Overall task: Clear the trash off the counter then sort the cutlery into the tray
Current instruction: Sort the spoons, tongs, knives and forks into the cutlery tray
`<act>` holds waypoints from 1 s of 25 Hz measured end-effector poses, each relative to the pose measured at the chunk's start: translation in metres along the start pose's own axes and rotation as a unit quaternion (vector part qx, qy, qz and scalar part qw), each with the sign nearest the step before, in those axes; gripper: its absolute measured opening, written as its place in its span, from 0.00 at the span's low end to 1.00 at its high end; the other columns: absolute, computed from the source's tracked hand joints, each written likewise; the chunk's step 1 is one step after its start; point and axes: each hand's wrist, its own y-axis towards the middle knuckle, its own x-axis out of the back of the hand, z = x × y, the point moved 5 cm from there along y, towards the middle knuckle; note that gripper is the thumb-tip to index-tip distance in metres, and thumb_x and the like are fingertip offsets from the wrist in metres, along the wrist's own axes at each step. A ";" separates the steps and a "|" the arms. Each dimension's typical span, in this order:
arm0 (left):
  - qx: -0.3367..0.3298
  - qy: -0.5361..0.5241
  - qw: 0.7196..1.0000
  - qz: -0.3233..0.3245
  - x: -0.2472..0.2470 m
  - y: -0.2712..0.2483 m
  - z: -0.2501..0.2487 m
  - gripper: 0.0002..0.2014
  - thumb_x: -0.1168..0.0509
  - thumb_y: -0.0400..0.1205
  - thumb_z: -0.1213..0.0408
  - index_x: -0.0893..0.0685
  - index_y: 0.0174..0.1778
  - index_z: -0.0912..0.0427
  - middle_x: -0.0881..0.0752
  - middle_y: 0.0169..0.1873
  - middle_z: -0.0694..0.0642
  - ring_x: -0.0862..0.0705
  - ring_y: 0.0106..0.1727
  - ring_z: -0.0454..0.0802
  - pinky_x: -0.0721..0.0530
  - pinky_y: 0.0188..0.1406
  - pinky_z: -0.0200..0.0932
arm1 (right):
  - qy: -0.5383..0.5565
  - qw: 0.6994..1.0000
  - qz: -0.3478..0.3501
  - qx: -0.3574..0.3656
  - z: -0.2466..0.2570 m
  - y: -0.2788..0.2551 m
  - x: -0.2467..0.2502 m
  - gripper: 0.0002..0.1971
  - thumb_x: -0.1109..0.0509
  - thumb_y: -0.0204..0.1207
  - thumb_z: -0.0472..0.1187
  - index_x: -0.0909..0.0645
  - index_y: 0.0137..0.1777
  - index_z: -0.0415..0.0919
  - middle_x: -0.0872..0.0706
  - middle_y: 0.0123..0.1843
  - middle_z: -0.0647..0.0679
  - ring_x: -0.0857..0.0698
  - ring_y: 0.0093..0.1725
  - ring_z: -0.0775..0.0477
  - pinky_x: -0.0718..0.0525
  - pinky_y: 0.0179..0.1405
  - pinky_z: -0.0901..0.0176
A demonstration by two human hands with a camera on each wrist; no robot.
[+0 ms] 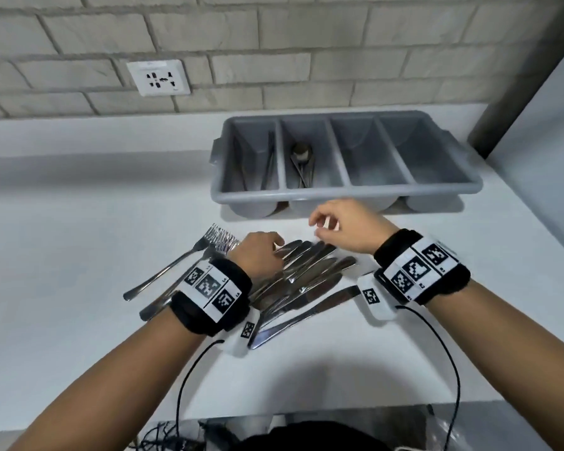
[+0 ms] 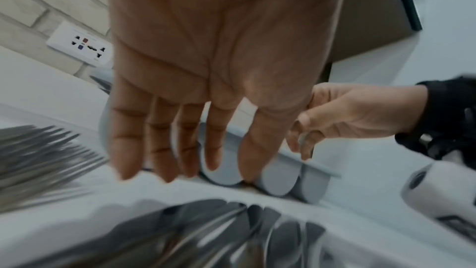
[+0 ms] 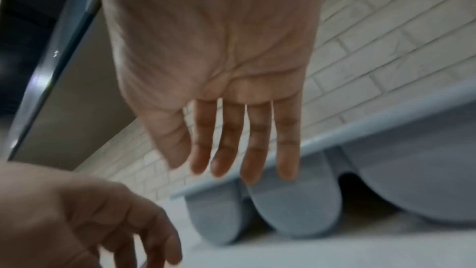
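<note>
Hovering empty, fingers loose, left hand [image 1: 261,255] and right hand [image 1: 349,226] sit above the fanned stainless-steel table knives [image 1: 306,275]. Stiff, slick, probably weighty together: pinch handles, not blades.

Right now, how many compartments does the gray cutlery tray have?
4, side by side in the tray: the leftmost holds thin utensils, the second holds spoons, the third and the rightmost look empty.

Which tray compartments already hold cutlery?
The two leftmost of the tray: far-left compartment holds long pieces, the next holds spoons. The two on the right are empty.
</note>
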 end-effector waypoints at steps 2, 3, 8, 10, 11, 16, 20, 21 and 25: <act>0.059 0.087 0.994 0.036 -0.022 -0.010 0.013 0.27 0.34 0.76 0.60 0.27 0.72 0.60 0.22 0.65 0.62 0.20 0.64 0.60 0.19 0.62 0.50 | -0.089 0.986 0.139 0.019 -0.004 -0.018 -0.037 0.17 0.28 0.70 0.49 0.19 0.58 0.48 0.17 0.56 0.53 0.19 0.57 0.48 0.19 0.61 0.47; 0.089 0.103 0.990 0.045 -0.029 -0.014 0.018 0.29 0.33 0.75 0.58 0.29 0.72 0.60 0.24 0.66 0.62 0.21 0.66 0.61 0.18 0.63 0.52 | -0.131 0.974 0.184 0.032 -0.006 -0.026 -0.054 0.23 0.26 0.67 0.52 0.22 0.62 0.49 0.19 0.62 0.52 0.21 0.63 0.47 0.20 0.64 0.48; 0.118 0.137 0.983 0.015 -0.039 -0.023 0.018 0.26 0.34 0.78 0.62 0.30 0.72 0.66 0.27 0.70 0.65 0.23 0.69 0.63 0.22 0.66 0.51 | -0.218 0.951 0.211 0.063 -0.012 -0.033 -0.088 0.47 0.21 0.61 0.51 0.41 0.79 0.51 0.33 0.77 0.51 0.34 0.75 0.45 0.27 0.71 0.44; 0.104 0.132 0.986 0.004 -0.039 -0.020 0.016 0.22 0.36 0.79 0.65 0.25 0.68 0.68 0.22 0.67 0.65 0.20 0.67 0.62 0.20 0.64 0.50 | -0.218 0.953 0.199 0.065 -0.014 -0.034 -0.087 0.42 0.22 0.62 0.49 0.36 0.76 0.48 0.28 0.74 0.50 0.33 0.73 0.44 0.25 0.68 0.45; 0.097 0.125 0.987 0.007 -0.039 -0.017 0.017 0.20 0.36 0.79 0.65 0.22 0.66 0.69 0.19 0.65 0.65 0.18 0.65 0.61 0.19 0.63 0.49 | -0.206 0.957 0.196 0.063 -0.015 -0.035 -0.087 0.37 0.22 0.64 0.48 0.32 0.73 0.46 0.26 0.72 0.49 0.31 0.70 0.44 0.24 0.66 0.46; 0.091 0.085 0.992 0.009 -0.037 -0.018 0.015 0.21 0.32 0.77 0.60 0.19 0.62 0.67 0.14 0.60 0.64 0.18 0.64 0.59 0.19 0.63 0.47 | -0.147 0.977 0.152 0.038 -0.027 -0.043 -0.087 0.17 0.29 0.72 0.42 0.23 0.60 0.43 0.22 0.62 0.48 0.25 0.65 0.43 0.24 0.58 0.48; 0.087 0.083 0.993 -0.012 -0.039 -0.023 0.012 0.21 0.31 0.75 0.56 0.16 0.58 0.66 0.13 0.57 0.62 0.17 0.61 0.59 0.20 0.59 0.45 | -0.164 0.973 0.164 -0.008 -0.040 -0.041 -0.083 0.12 0.34 0.74 0.38 0.22 0.58 0.43 0.21 0.62 0.45 0.22 0.64 0.40 0.22 0.59 0.46; 0.087 0.088 0.992 -0.014 -0.041 -0.024 0.011 0.20 0.30 0.74 0.57 0.16 0.58 0.65 0.13 0.56 0.62 0.16 0.61 0.59 0.19 0.60 0.45 | -0.155 0.974 0.161 -0.024 -0.043 -0.042 -0.081 0.11 0.35 0.74 0.37 0.22 0.55 0.45 0.19 0.60 0.46 0.21 0.62 0.39 0.21 0.59 0.45; 0.084 0.138 0.987 0.008 -0.043 -0.026 -0.004 0.15 0.35 0.77 0.61 0.13 0.53 0.67 0.11 0.54 0.64 0.14 0.58 0.61 0.18 0.56 0.47 | -0.162 0.972 0.167 -0.043 -0.048 -0.045 -0.082 0.09 0.37 0.74 0.35 0.24 0.53 0.46 0.17 0.56 0.46 0.19 0.58 0.39 0.20 0.60 0.42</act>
